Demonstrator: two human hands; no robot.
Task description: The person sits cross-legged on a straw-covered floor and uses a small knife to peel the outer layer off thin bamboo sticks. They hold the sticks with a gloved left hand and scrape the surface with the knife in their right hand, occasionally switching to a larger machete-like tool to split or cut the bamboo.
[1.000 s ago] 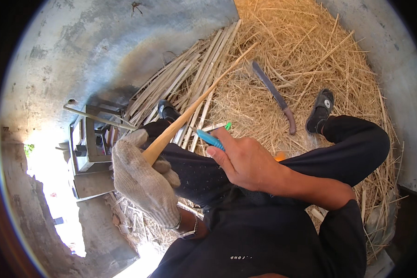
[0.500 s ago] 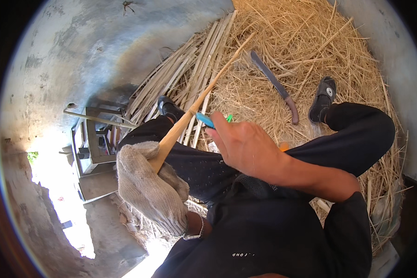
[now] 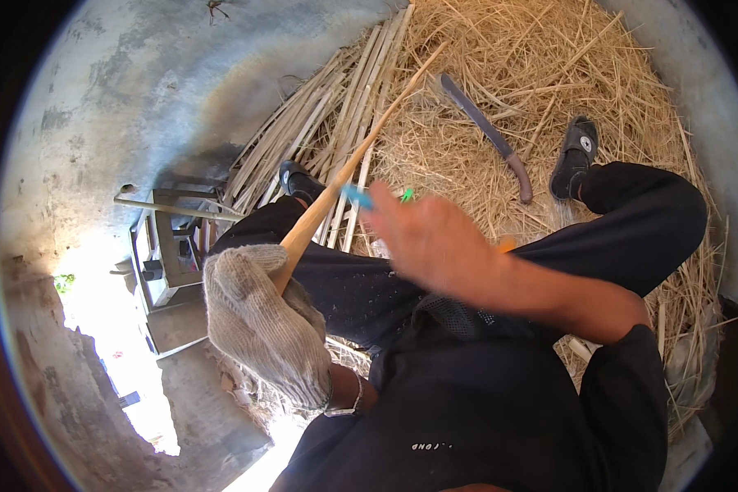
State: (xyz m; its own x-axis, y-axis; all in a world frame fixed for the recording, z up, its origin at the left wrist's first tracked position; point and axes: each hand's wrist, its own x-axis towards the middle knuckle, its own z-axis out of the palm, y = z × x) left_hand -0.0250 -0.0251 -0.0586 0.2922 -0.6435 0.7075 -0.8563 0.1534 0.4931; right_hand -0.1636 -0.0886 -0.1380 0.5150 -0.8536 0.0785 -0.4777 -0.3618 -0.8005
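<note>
A knitted grey-beige glove covers my left hand (image 3: pixel 262 320), which is closed around the thick lower end of a long tapered bamboo strip (image 3: pixel 313 218). The strip slants up and away to the right, its thin tip over the straw. Beside its middle, my right hand (image 3: pixel 435 246) is bare and smeared by motion. Its fingers are closed on a slim blue tool (image 3: pixel 356 196), whose end meets or nearly meets the strip. What kind of tool it is cannot be made out. A small green piece (image 3: pixel 407 195) shows just past the right hand's fingers.
A machete (image 3: pixel 485 131) with a brown handle lies on the straw-like shavings (image 3: pixel 533 49) beyond my hands. Split bamboo strips (image 3: pixel 320 115) are stacked at the far left. A wooden frame (image 3: pixel 168 246) stands by the left wall. My legs are spread to both sides.
The right hand has become blurred and shifted slightly, still gripping the blue tool beside the strip. The left hand keeps its hold. The whole view has shifted a little.
</note>
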